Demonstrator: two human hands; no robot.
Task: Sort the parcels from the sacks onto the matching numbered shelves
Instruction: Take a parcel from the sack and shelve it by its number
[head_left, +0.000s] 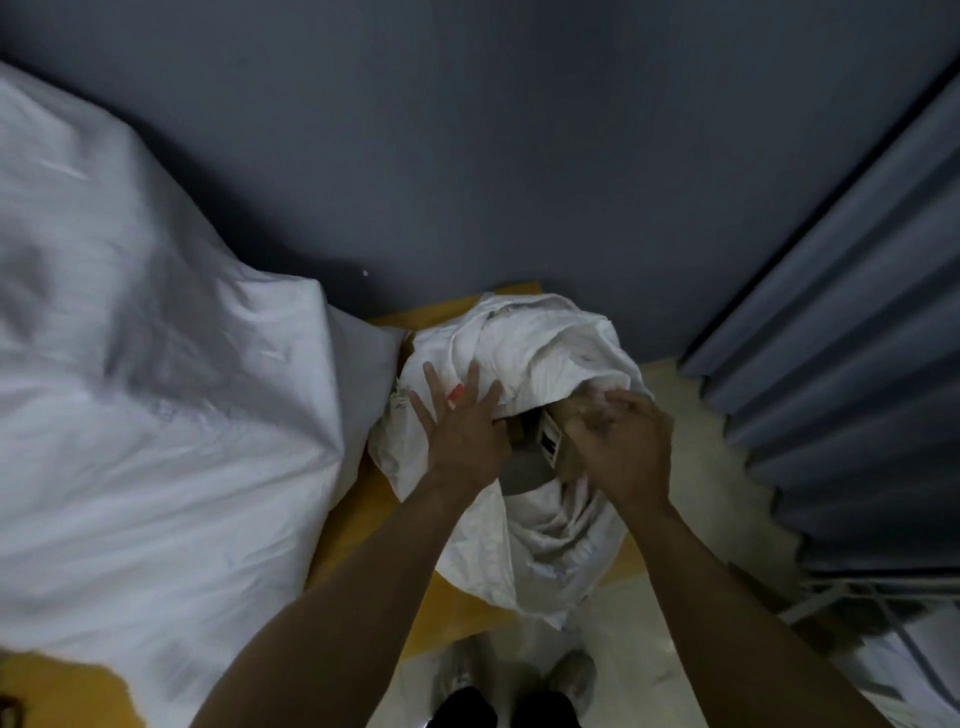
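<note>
A small white woven sack (545, 353) stands open on the floor in front of me, its rim folded down. Inside its mouth lies a brown cardboard parcel (551, 447) with a white barcode label. My left hand (460, 426) lies flat with spread fingers on the sack's left rim; a red mark shows on one finger. My right hand (615, 441) reaches into the opening with curled fingers gripping the right side of the parcel. The parcel's lower part is hidden in the sack.
A large full white sack (145, 364) fills the left side. A yellow board (363, 519) lies on the floor under the sacks. A dark grey wall rises behind, and a corrugated grey shutter (857, 338) runs down the right. My shoes (571, 675) show at the bottom.
</note>
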